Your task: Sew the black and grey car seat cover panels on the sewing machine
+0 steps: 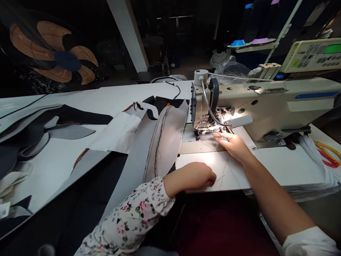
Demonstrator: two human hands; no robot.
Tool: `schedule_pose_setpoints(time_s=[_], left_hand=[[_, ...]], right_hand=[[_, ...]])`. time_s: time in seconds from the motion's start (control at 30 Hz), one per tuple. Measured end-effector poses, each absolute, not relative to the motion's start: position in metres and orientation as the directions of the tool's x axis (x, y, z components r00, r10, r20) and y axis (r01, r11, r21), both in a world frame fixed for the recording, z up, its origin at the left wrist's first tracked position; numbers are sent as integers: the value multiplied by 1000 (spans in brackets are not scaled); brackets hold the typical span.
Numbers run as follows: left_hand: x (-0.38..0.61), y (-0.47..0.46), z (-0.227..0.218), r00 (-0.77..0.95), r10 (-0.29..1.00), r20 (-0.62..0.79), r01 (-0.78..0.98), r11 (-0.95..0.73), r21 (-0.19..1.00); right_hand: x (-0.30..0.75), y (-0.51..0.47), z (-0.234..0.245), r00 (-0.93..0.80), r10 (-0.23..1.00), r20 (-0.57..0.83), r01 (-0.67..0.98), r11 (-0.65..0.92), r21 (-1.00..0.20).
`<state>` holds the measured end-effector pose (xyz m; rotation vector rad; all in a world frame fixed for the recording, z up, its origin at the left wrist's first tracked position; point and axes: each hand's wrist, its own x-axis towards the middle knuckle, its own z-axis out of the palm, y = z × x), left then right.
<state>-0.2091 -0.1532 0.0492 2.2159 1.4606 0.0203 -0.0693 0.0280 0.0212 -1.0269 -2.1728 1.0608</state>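
While the left hand (pixel 195 176) lies low at the front edge of the tabletop (pixel 282 165), the right hand (pixel 234 145) reaches up beneath the head of the sewing machine (pixel 266 108). Right forearm comes in diagonally from lower right, bare below a white sleeve (pixel 310 243); wrist nearly straight, thumb and fingers pinching a small blue item (pixel 225 139), mostly covered by the fingers, exact kind can't be told. Pinch sits just right of the presser foot (pixel 197 135), in the light of the lamp (pixel 241 122), which is just above the right hand.

Left forearm enters from lower left in a floral sleeve (pixel 133 217); back of hand up, knuckles to the right, fingers folded in. Can't tell if anything is inside.

Loose thread (pixel 220 180) lies just right of the left hand, below the right one. Grey fabric piece (pixel 170 135) with a dark seam is just beyond and left of the left hand. White cloth (pixel 117 133) farther left; fan (pixel 68 61) well beyond, far left.
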Motion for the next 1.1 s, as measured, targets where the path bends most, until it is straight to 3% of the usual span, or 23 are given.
schedule_pose_setpoints(time_s=[0.1, 0.2, 0.7, 0.93, 1.1], left_hand=[[-210, -152, 54, 418, 864, -280, 870, -292, 398], [-211, -152, 55, 423, 861, -281, 867, -295, 401], [-208, -151, 52, 412, 868, -277, 877, -296, 378], [-204, -154, 59, 438, 855, -277, 864, -316, 391], [-202, -156, 66, 476, 834, -279, 850, -356, 388]], right_hand=[[-67, 28, 19, -407, 864, 295, 476, 477, -739], [-65, 30, 16, -385, 859, 338, 550, 508, -663], [-74, 20, 13, -602, 778, 181, 699, 623, -352], [-121, -28, 29, -790, 609, 67, 604, 793, -81], [-173, -32, 31, -829, 560, -4, 559, 828, 53]])
